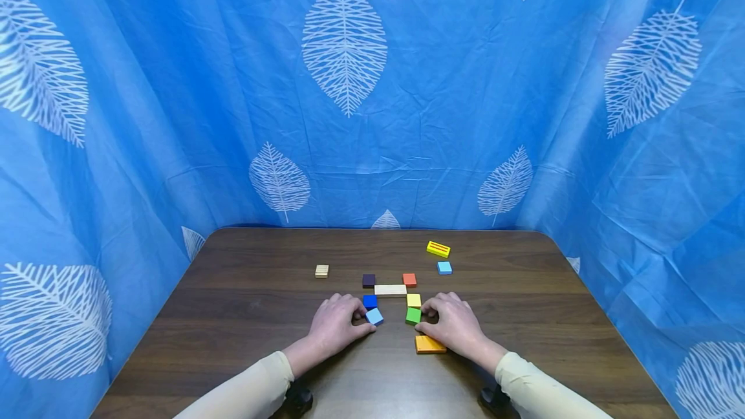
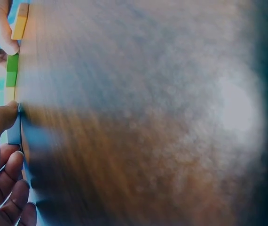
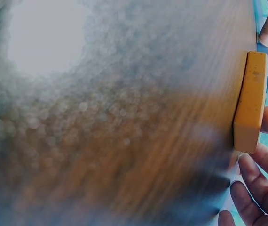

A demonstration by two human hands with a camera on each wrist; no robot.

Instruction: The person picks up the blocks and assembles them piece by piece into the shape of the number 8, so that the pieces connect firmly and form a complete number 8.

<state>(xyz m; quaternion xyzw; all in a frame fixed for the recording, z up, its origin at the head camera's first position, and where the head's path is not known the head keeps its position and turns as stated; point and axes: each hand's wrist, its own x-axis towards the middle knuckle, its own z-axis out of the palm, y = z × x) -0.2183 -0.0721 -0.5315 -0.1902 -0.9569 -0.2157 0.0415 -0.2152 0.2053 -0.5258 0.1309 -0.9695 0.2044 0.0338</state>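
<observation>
In the head view my left hand [image 1: 337, 323] pinches a light blue block [image 1: 375, 316] between thumb and forefinger. The left wrist view shows that light blue block [image 2: 14, 129] with the thumb at one end and a finger at the other. My right hand [image 1: 453, 323] has its thumb and forefinger at the sides of a green block [image 1: 413, 316]. Behind the light blue block lies a dark blue block [image 1: 370, 301], and a yellow block [image 1: 414, 300] sits behind the green one. An orange block [image 1: 429, 344] lies just below the right thumb.
A long cream block [image 1: 390, 290] lies between the two rows, with a dark purple block [image 1: 368, 280] and a red block [image 1: 409, 280] behind its ends. Farther back are a striped wooden block [image 1: 322, 271], another light blue block [image 1: 445, 268] and a yellow rectangular block [image 1: 438, 249].
</observation>
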